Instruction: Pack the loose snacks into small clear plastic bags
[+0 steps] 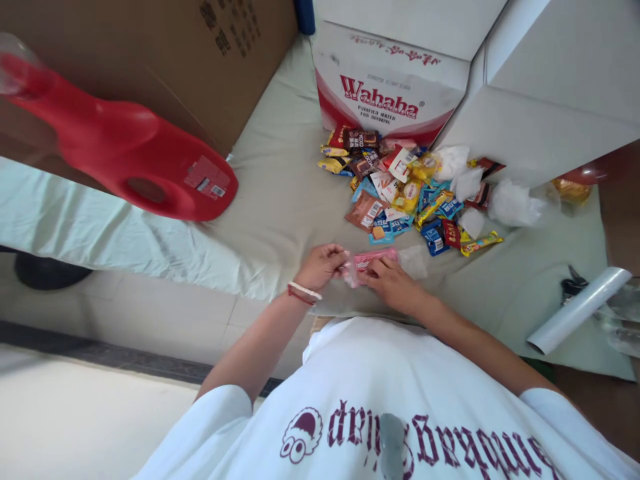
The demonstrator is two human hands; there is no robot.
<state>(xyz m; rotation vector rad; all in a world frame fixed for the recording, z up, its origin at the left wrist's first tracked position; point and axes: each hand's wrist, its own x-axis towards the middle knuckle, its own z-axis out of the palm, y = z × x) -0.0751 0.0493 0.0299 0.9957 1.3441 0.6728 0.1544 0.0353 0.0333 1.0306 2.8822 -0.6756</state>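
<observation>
A pink snack packet (376, 256) with white lettering lies near the table's front edge, with clear plastic wrap (414, 261) around and beyond it. My left hand (323, 265) is closed in a pinch on the wrap's left end. On the packet's near side, the fingers of my right hand (393, 281) are curled and pressed against it, holding it down. My right thumb is mostly hidden. Just beyond my hands is a pile of small wrapped snacks (367, 210) in blue, yellow, brown and red.
Behind the pile stands a Wahaha water carton (385, 83). A large red jug (190, 180) and a brown cardboard box (165, 60) are at left. White crumpled balls (515, 203) lie right of the snacks. Farther right are a plastic film roll (577, 311) and dark-handled scissors (573, 285).
</observation>
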